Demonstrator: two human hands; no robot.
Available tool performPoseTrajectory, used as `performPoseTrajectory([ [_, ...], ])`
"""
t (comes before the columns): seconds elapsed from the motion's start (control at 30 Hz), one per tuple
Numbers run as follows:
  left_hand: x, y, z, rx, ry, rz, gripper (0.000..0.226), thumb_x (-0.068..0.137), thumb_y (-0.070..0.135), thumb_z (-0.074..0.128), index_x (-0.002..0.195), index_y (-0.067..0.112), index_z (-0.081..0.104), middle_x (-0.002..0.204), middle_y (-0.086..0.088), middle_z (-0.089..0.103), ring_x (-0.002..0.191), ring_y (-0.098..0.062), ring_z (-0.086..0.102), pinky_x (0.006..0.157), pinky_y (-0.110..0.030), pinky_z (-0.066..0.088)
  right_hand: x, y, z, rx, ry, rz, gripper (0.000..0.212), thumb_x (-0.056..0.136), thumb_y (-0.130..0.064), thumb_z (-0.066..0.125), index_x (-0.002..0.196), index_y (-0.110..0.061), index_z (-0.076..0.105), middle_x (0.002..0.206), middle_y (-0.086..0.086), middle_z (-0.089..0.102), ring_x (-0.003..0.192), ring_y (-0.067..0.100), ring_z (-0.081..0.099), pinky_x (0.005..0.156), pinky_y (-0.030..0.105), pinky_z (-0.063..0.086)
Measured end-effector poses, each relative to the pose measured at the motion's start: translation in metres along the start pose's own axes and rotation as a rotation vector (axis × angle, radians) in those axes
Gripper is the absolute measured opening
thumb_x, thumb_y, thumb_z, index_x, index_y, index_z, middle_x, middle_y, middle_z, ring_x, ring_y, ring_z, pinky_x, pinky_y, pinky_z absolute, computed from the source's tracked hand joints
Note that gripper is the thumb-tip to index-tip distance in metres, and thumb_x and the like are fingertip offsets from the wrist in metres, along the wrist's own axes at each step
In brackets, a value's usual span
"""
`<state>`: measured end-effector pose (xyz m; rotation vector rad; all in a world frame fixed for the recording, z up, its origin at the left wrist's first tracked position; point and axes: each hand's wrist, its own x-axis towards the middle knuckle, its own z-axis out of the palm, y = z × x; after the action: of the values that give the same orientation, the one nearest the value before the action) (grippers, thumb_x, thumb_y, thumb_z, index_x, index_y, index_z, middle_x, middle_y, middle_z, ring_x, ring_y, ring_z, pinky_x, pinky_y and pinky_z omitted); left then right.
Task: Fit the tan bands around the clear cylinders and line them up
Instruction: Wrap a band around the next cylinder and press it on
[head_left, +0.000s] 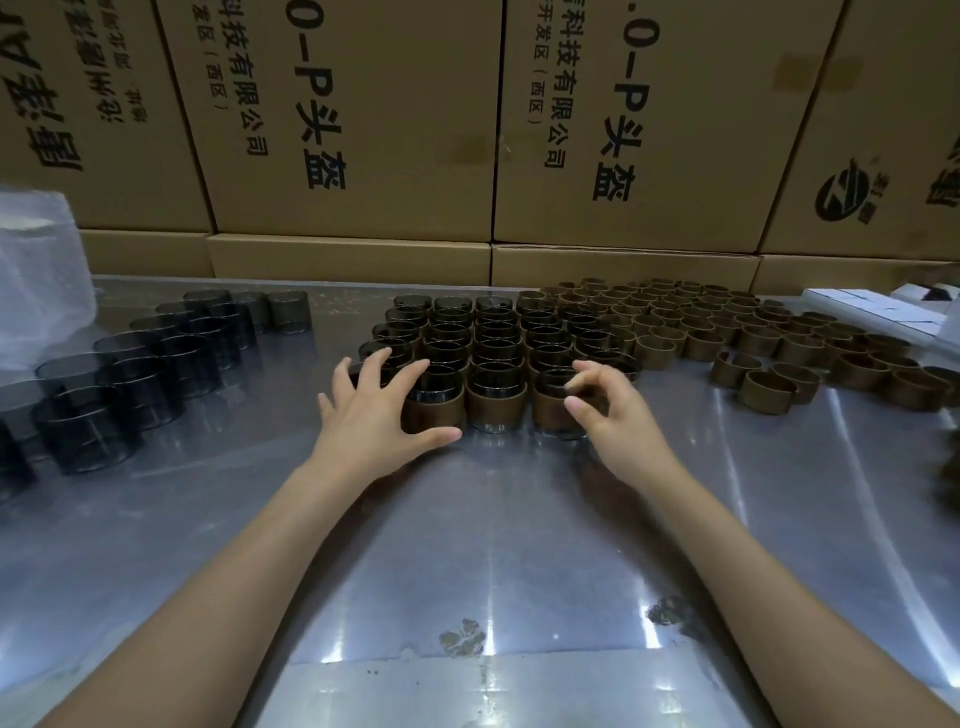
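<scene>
Lining-up step: left hand spread, fingers touching the near-left banded cylinder, right hand loosely curled by the near-right one, holding nothing; next, likely another clear cylinder and tan band.

Glossy scuffed grey metal tabletop; clear glassy smooth cylinders at left; matt tan leather-like bands at right; matt brown cardboard boxes along the top.

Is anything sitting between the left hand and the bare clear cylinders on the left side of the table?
Nothing visible. Bare metal table lies between the left hand and the bare clear cylinders; the banded cylinders stand on its other side.
</scene>
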<state>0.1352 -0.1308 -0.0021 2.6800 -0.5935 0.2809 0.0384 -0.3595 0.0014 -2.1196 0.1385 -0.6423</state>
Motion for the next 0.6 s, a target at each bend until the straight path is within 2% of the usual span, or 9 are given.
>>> performPoseTrajectory([
  [0.1,0.001,-0.001,0.004,0.007,0.083,0.042,0.082,0.077,0.068,0.058,0.148,0.039,0.026,0.158,0.0,0.016,0.143,-0.036,0.002,0.114,-0.058,0.019,0.001,0.005,0.006,-0.048,-0.033,-0.008,0.016,0.096,-0.005,0.052,0.1,-0.019,0.056,0.147,0.0,0.039,0.137,0.017,0.034,0.111,0.03,0.029],
  [0.17,0.002,-0.002,0.006,-0.003,0.117,0.06,0.08,0.078,0.066,0.059,0.147,0.038,0.029,0.157,-0.001,0.021,0.142,-0.037,0.004,0.114,-0.056,0.021,0.002,0.007,0.009,-0.073,-0.033,-0.008,0.019,0.093,-0.011,0.058,0.109,-0.021,0.055,0.149,-0.001,0.033,0.139,0.016,0.03,0.109,0.026,0.025],
  [0.2,0.003,-0.002,0.007,-0.01,0.127,0.067,0.08,0.078,0.065,0.06,0.147,0.038,0.031,0.156,-0.001,0.022,0.142,-0.036,0.004,0.114,-0.056,0.021,0.001,0.007,0.011,-0.123,-0.04,-0.017,0.03,0.091,-0.02,0.063,0.118,-0.022,0.052,0.152,-0.001,0.028,0.141,0.017,0.027,0.108,0.027,0.024],
  [0.27,0.005,-0.001,0.009,-0.029,0.136,0.077,0.079,0.078,0.065,0.061,0.146,0.038,0.032,0.156,0.0,0.024,0.142,-0.035,0.004,0.114,-0.055,0.022,0.0,0.01,0.016,-0.258,-0.078,-0.033,0.065,0.083,-0.04,0.07,0.137,-0.029,0.037,0.155,-0.003,0.014,0.143,0.02,0.019,0.109,0.036,0.026],
  [0.33,0.008,-0.001,0.012,-0.046,0.149,0.088,0.078,0.077,0.064,0.062,0.145,0.038,0.034,0.155,0.0,0.026,0.142,-0.034,0.005,0.114,-0.055,0.023,-0.001,0.01,0.019,-0.408,-0.092,-0.054,0.083,0.076,-0.055,0.07,0.143,-0.04,0.023,0.156,-0.006,0.003,0.144,0.024,0.012,0.108,0.046,0.03],
  [0.4,0.01,-0.001,0.014,-0.056,0.166,0.098,0.077,0.077,0.063,0.063,0.144,0.038,0.035,0.154,0.0,0.028,0.142,-0.033,0.006,0.114,-0.054,0.024,-0.001,0.01,0.021,-0.513,-0.058,-0.066,0.081,0.077,-0.061,0.066,0.142,-0.045,0.022,0.157,-0.004,0.003,0.143,0.026,0.013,0.104,0.05,0.036],
  [0.5,0.012,-0.003,0.017,-0.076,0.195,0.114,0.077,0.077,0.062,0.065,0.144,0.036,0.038,0.153,0.002,0.03,0.142,-0.031,0.007,0.113,-0.054,0.026,0.003,0.01,0.024,-0.588,0.006,-0.056,0.069,0.084,-0.058,0.059,0.141,-0.04,0.026,0.156,0.001,0.009,0.142,0.028,0.02,0.097,0.049,0.042],
  [0.6,0.014,-0.004,0.018,-0.074,0.196,0.125,0.08,0.077,0.062,0.064,0.146,0.034,0.034,0.156,0.002,0.023,0.143,-0.032,0.003,0.114,-0.057,0.021,0.005,0.011,0.026,-0.633,0.019,-0.046,0.067,0.088,-0.056,0.055,0.143,-0.036,0.023,0.156,0.003,0.009,0.141,0.028,0.022,0.094,0.047,0.044],
])
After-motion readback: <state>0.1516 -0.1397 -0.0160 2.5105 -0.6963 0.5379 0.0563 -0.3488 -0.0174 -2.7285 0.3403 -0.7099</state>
